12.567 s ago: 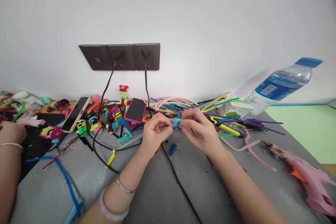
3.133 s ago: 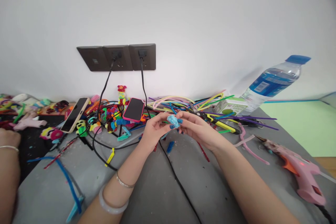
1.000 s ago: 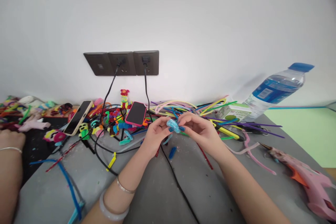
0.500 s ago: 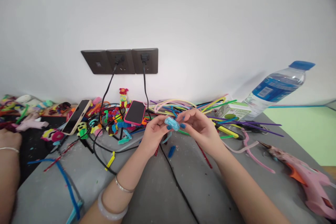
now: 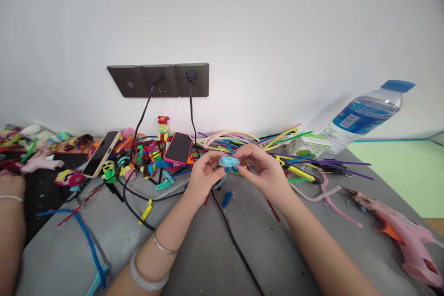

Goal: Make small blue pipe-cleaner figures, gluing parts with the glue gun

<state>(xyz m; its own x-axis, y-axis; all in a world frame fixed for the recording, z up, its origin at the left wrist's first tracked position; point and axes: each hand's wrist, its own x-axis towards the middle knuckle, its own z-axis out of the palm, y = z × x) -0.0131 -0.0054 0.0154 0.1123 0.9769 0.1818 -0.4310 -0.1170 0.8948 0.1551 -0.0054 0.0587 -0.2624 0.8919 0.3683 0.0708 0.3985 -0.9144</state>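
Between the fingertips of both hands is a small light-blue fuzzy piece (image 5: 229,162), bent from what looks like pipe cleaner. My left hand (image 5: 204,175) pinches its left end, and my right hand (image 5: 262,169) grips its right end. Its underside is partly covered by the thumbs. Below the hands a short dark-blue pipe cleaner piece (image 5: 226,199) lies on the grey table (image 5: 194,245). Behind them spreads a pile of long coloured pipe cleaners (image 5: 239,138).
A pink glue gun (image 5: 398,236) lies at the right, near a water bottle (image 5: 364,113), a small box (image 5: 308,145) and a yellow cutter (image 5: 301,172). Two phones (image 5: 178,148), pipe-cleaner figures (image 5: 163,128) and black cables (image 5: 231,236) are leftward. Another person's arm (image 5: 12,222) rests at far left.
The light-blue piece has turned to lie more level between my fingers. My right hand has shifted slightly, its thumb now lower on the piece.
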